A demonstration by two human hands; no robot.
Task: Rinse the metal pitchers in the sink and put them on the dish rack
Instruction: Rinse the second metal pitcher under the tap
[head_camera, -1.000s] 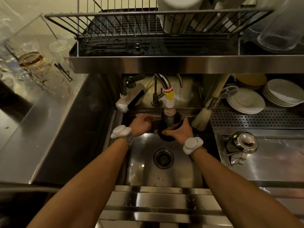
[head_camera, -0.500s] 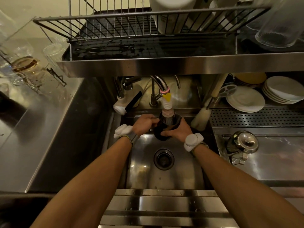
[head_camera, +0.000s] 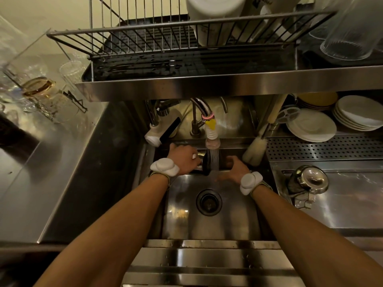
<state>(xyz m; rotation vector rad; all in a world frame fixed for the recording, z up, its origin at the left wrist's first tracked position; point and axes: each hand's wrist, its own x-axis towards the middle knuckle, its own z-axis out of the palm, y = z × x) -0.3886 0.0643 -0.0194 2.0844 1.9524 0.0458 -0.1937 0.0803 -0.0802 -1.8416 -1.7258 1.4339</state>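
1. Pitcher (head_camera: pixel 207 162) sits at the back of the sink (head_camera: pixel 228 224), right under the running tap (head_camera: pixel 211 137).
2. Left hand (head_camera: pixel 183 159) is closed on its left side, right hand (head_camera: pixel 234 167) curled round the other.
3. Wet steel looks slippery but rigid, probably light; I'd grab the handle or rim.

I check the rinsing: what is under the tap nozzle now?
Under the tap nozzle, water falls onto a dark pitcher between the left hand and right hand. The pitcher's inside is not visible.
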